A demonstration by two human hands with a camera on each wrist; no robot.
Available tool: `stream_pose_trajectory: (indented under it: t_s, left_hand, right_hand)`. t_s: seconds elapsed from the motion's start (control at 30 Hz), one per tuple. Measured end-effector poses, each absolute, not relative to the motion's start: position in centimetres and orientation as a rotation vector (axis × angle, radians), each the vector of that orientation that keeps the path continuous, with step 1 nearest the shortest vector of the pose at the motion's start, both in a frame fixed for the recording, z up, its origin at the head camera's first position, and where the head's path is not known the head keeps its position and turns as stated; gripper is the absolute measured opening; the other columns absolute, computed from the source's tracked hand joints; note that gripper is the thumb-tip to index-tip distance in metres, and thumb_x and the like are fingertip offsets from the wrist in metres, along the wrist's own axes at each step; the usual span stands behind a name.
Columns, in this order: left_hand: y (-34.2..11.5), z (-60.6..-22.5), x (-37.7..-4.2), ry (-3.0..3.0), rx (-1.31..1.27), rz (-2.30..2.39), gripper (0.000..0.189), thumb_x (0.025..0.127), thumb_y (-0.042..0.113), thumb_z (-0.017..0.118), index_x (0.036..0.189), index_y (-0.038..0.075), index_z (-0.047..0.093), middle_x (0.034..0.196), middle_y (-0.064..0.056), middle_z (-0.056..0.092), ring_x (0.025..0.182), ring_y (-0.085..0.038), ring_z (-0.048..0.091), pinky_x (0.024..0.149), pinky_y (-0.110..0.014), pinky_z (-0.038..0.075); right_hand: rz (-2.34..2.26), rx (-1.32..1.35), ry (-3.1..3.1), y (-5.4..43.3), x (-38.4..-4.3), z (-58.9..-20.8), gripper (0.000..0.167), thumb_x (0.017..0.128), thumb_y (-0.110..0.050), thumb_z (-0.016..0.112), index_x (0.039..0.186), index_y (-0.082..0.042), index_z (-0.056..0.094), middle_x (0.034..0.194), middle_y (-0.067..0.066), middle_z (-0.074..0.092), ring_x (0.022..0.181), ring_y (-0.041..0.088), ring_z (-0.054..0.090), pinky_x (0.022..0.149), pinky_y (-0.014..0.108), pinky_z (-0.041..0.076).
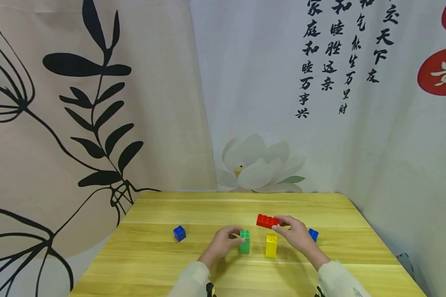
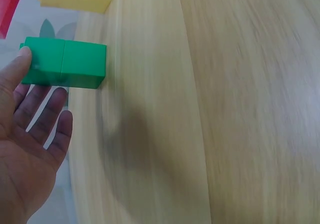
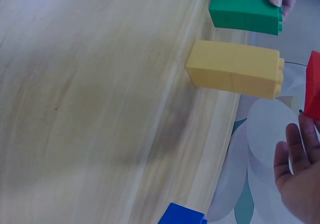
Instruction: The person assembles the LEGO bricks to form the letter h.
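My left hand (image 1: 223,244) pinches the top of a green toy-brick stack (image 1: 247,244) between thumb and fingers. The stack stands upright on the table, and a seam between two bricks shows in the left wrist view. Beside it, slightly apart, a yellow toy-brick stack (image 1: 271,247) also stands upright with a seam, untouched by either hand. Above the yellow stack my right hand (image 1: 296,234) holds a long red toy brick (image 1: 266,221) by its right end, studs upward. In the right wrist view the red brick (image 3: 313,87) is cut off by the frame edge.
On the wooden table (image 1: 152,264) a blue brick (image 1: 179,234) lies at the left. Another blue brick (image 1: 314,234) sits behind the right hand, partly hidden by it. A printed curtain (image 1: 252,103) hangs behind the table's far edge.
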State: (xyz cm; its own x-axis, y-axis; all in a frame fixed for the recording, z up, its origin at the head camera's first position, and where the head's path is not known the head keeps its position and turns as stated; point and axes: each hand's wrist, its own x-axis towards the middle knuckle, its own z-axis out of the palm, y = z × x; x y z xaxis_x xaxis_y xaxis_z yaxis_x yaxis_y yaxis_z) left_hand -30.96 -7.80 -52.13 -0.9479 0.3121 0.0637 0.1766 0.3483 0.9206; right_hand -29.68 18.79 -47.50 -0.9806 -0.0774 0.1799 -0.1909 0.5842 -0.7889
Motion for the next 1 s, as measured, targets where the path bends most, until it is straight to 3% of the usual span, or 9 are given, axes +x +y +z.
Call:
stream_pose_trajectory:
  t_s: [0.3, 0.67, 1.0]
  left_hand:
    - [-6.2, -52.4, -31.2, 2.462, 0.439, 1.669, 0.031, 0.092, 0.023, 0.073, 0.120, 0.011, 0.067, 0.109, 0.001, 0.066, 0.097, -0.019, 0.060, 0.081, -0.038, 0.054]
    - [-5.2, -52.2, -31.0, 2.461, 0.454, 1.632, 0.038, 0.091, 0.028, 0.074, 0.124, 0.011, 0.066, 0.118, 0.000, 0.065, 0.102, -0.022, 0.061, 0.085, -0.042, 0.054]
    - [-4.6, -52.2, -30.9, 2.462, 0.463, 1.625, 0.033, 0.092, 0.027, 0.073, 0.122, 0.014, 0.068, 0.118, 0.003, 0.066, 0.101, -0.019, 0.061, 0.085, -0.042, 0.053]
  right_hand:
    - [1.367, 0.272, -2.724, 18.9, -29.9, -48.5, 0.038, 0.093, -0.027, 0.071, 0.129, -0.014, 0.066, 0.120, 0.000, 0.065, 0.106, 0.019, 0.058, 0.087, 0.038, 0.051]
    - [1.387, 0.354, -2.724, 18.7, -29.7, -48.9, 0.039, 0.092, -0.026, 0.073, 0.126, -0.009, 0.067, 0.116, 0.000, 0.067, 0.106, 0.021, 0.059, 0.085, 0.038, 0.049]
    - [1.428, 0.400, -2.734, 18.6, -29.8, -49.4, 0.039, 0.091, -0.025, 0.074, 0.126, -0.009, 0.067, 0.113, -0.001, 0.067, 0.109, 0.025, 0.059, 0.090, 0.045, 0.048]
